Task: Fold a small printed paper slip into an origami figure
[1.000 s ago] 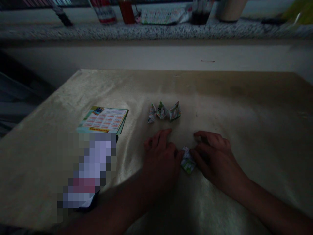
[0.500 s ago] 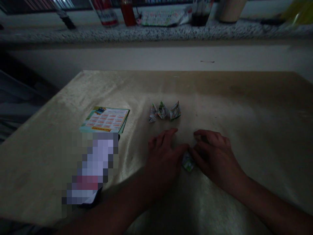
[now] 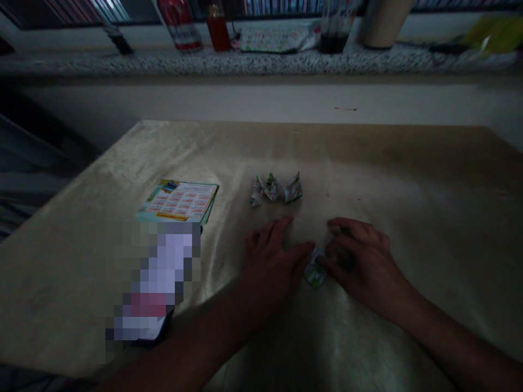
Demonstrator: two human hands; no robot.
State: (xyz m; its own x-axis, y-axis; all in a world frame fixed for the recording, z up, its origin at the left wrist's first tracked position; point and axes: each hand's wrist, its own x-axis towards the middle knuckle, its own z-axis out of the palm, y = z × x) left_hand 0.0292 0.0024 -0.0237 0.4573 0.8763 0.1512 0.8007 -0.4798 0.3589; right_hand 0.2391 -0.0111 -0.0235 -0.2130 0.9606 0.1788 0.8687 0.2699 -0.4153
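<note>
A small folded piece of printed paper point(image 3: 314, 272), white and green, lies on the shiny beige table point(image 3: 408, 179) between my hands. My left hand point(image 3: 272, 261) rests flat beside it, fingers spread, thumb touching the paper's left edge. My right hand point(image 3: 362, 261) has its fingers curled down onto the paper's right side, pressing it. Three finished folded paper pieces point(image 3: 277, 189) stand in a row just beyond my hands.
A stack of printed leaflets point(image 3: 180, 201) lies at the left, with a blurred-out object point(image 3: 155, 288) in front of it. Behind the table runs a speckled stone ledge point(image 3: 261, 60) holding a red can, bottles, a cup and packets.
My left thumb has slid in against the paper, covering more of it. The view has shifted slightly down. The hands otherwise stay in place.
</note>
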